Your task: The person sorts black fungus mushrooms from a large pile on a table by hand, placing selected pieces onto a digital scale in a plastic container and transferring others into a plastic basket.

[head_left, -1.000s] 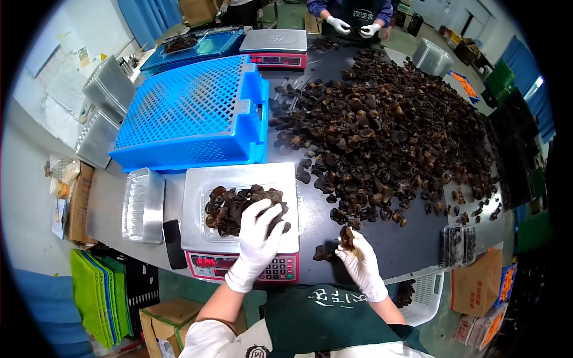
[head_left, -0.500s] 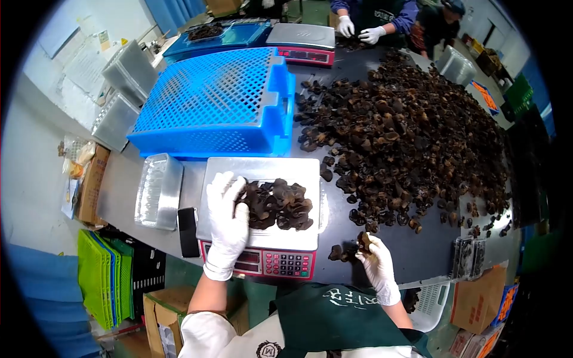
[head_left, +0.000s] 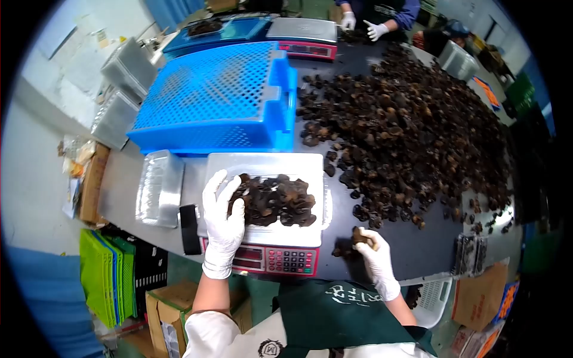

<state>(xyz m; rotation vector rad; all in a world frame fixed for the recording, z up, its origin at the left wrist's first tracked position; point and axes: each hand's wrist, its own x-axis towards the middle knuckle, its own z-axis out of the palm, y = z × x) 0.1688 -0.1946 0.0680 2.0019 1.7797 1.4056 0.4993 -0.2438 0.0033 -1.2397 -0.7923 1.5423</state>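
A clear tray of dark wood-ear fungus rests on the silver pan of a red-based scale. My left hand, in a white glove, is at the tray's left edge with its fingers spread, thumb and fingertips beside the fungus. To the right of the scale, my gloved right hand pinches a brown fungus piece between thumb and fingers. Another dark piece lies on the table just left of it. A big heap of fungus covers the table's right half.
An upturned blue crate stands behind the scale. Left are stacked clear trays and a black phone. A second scale sits farther back, near a co-worker's gloved hands. Clear boxes stand at the right edge.
My left hand has moved from over the fungus to the tray's left side, its fingers spreading. My right hand still holds its piece. The camera view has shifted.
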